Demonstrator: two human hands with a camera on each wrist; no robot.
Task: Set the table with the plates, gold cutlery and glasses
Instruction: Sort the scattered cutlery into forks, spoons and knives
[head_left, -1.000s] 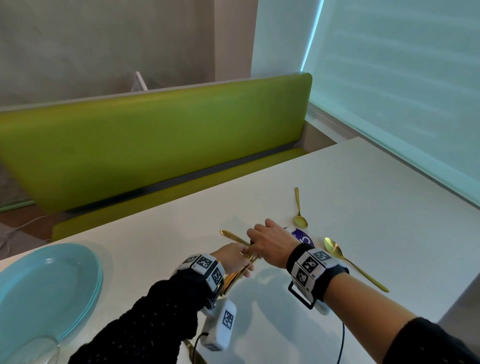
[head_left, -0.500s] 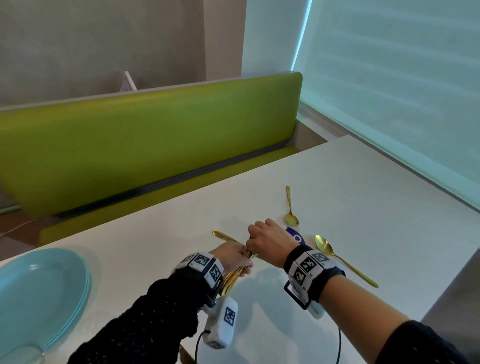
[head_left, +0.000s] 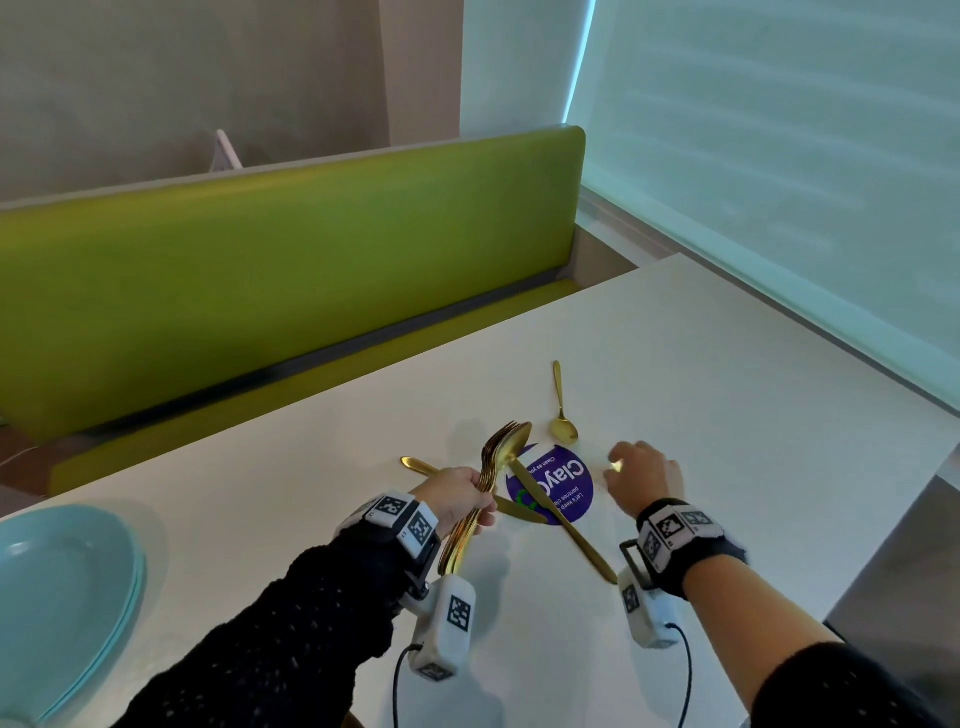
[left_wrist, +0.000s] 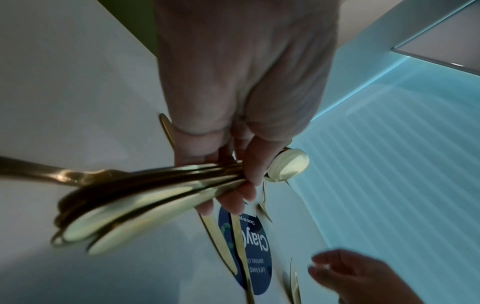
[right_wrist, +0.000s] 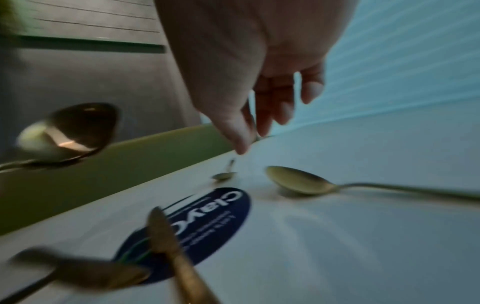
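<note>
My left hand (head_left: 465, 501) grips a bundle of gold forks and a spoon (head_left: 501, 454) by the handles, lifted off the white table (head_left: 727, 415); the left wrist view shows the fingers (left_wrist: 249, 170) curled round the bundle (left_wrist: 130, 203). My right hand (head_left: 641, 475) hovers open, fingers relaxed, just above a large gold spoon (right_wrist: 301, 183) that it mostly hides in the head view. Two gold knives (head_left: 563, 522) (head_left: 519, 512) lie across a purple sticker (head_left: 563, 480). A small gold teaspoon (head_left: 562, 415) lies beyond it.
Stacked light blue plates (head_left: 67, 587) sit at the table's near left corner. A green bench (head_left: 260, 291) runs along the far edge. A window with a blind (head_left: 779, 182) lines the right side. The table's right edge drops off near my right forearm.
My right hand has left the bundle and moved right to above the large spoon. My left hand has raised the bundle. A knife now lies across the uncovered sticker.
</note>
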